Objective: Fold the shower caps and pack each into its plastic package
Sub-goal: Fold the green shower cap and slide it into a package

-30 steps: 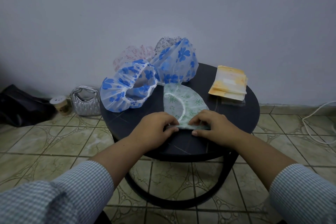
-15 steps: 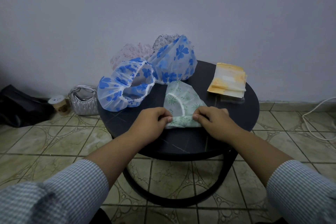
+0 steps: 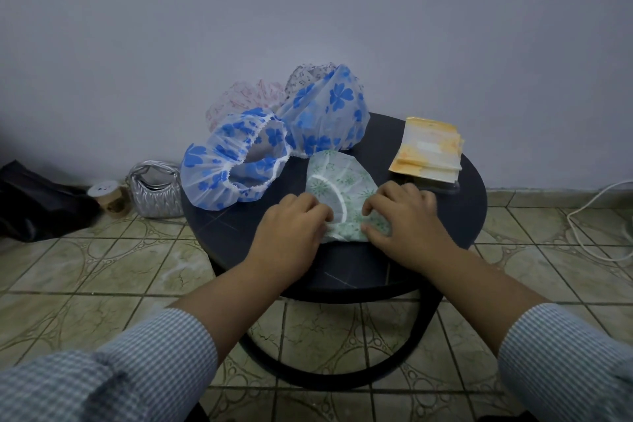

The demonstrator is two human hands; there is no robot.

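Setting: a plain pale wall (image 3: 308, 10) above a patterned tile floor (image 3: 85, 267), with one round dark table (image 3: 455, 233) on a ring base. Head view, change from half a second before: the green-patterned shower cap (image 3: 337, 187) had been flattened further at its near edge, and both hands had shifted a little away from the person onto the fold. Left hand (image 3: 291, 233): fingers curled, pinching the cap's left near edge. Right hand (image 3: 404, 223): fingers bent over the cap's right near edge, thumb pinching the fold below. The cap lay on the table's near middle, between the hands. Count of caps: five in all, namely the green one, two blue-flowered caps, one open-mouthed at left (image 3: 236, 161) and one mounded behind (image 3: 329, 113), one pink-patterned cap (image 3: 239, 98) and one dark-speckled cap (image 3: 308, 75) at the far edge. One stack of orange-and-white plastic packages (image 3: 428, 151) lay at the table's right. Floor items: one silver quilted handbag (image 3: 154, 192), one small lidded cup (image 3: 106, 195), one dark bag (image 3: 30, 202), one white cable (image 3: 596, 216).
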